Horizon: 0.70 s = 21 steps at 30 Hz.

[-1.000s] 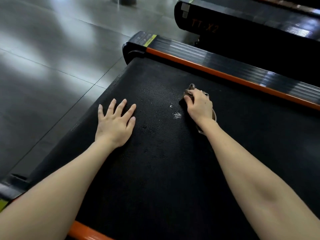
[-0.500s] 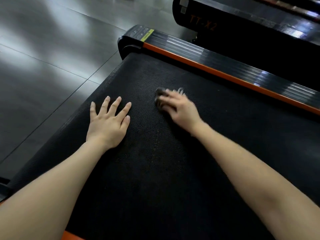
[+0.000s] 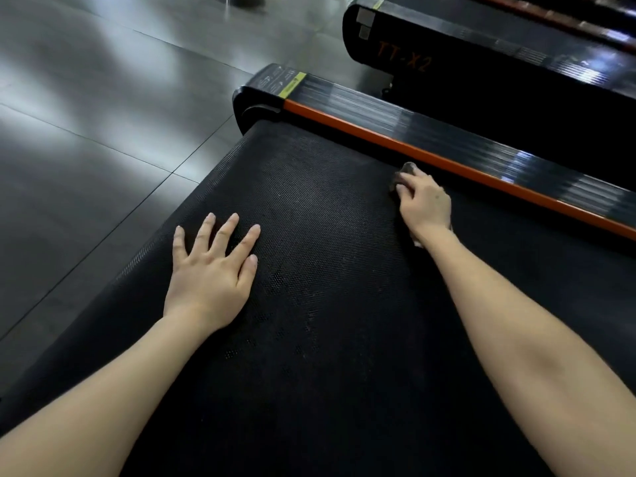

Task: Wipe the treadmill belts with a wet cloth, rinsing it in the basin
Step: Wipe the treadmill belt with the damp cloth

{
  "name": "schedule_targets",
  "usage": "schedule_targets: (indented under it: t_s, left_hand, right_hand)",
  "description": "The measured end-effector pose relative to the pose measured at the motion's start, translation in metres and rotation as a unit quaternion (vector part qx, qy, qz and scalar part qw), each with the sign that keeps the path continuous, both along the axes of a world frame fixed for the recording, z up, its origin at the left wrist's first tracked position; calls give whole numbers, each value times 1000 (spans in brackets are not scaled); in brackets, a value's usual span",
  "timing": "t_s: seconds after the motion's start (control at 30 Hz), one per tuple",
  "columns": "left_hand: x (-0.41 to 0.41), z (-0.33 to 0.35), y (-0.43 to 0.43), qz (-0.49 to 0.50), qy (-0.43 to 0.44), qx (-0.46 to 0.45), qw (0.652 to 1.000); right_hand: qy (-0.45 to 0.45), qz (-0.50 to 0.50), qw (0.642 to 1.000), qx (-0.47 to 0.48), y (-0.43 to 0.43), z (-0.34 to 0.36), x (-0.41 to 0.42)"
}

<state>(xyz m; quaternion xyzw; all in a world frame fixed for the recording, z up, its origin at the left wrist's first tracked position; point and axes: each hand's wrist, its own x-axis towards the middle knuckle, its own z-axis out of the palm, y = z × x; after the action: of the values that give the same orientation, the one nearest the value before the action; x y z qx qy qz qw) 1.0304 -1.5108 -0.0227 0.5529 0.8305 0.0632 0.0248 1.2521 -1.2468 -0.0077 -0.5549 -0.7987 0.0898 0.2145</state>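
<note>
The black textured treadmill belt (image 3: 327, 208) fills the middle of the head view. My left hand (image 3: 211, 270) lies flat on it with fingers spread, near the belt's left edge. My right hand (image 3: 425, 201) grips a small dark grey-brown cloth (image 3: 404, 173) and presses it onto the belt close to the orange side rail (image 3: 481, 173). Most of the cloth is hidden under the hand; only a bunched end shows past the fingers. No basin is in view.
A black ribbed foot rail (image 3: 447, 132) runs beyond the orange strip, ending in a rounded end cap (image 3: 261, 94). A second black treadmill (image 3: 447, 63) stands at the upper right. Glossy grey floor tiles (image 3: 103, 115) lie to the left.
My right hand has swept the cloth across the belt, first leftward toward my left hand, then right and away to the orange rail. The left hand has stayed planted.
</note>
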Motion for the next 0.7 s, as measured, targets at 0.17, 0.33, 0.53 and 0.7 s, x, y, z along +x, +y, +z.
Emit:
schedule_targets:
  t_s: [0.17, 0.33, 0.53, 0.7]
  left_hand:
    - [1, -2, -1, 2, 4, 11, 1000]
    - [0, -1, -2, 0, -1, 17, 1000]
    - [1, -2, -2, -1, -6, 24, 1000]
    - [2, 1, -2, -3, -7, 20, 1000]
  right_hand:
    - [-2, 54, 998, 20, 7, -2, -101]
    - [-29, 199, 979, 23, -5, 0, -149]
    - [-29, 126, 991, 16, 25, 1, -126]
    - [12, 220, 975, 3, -34, -1, -113]
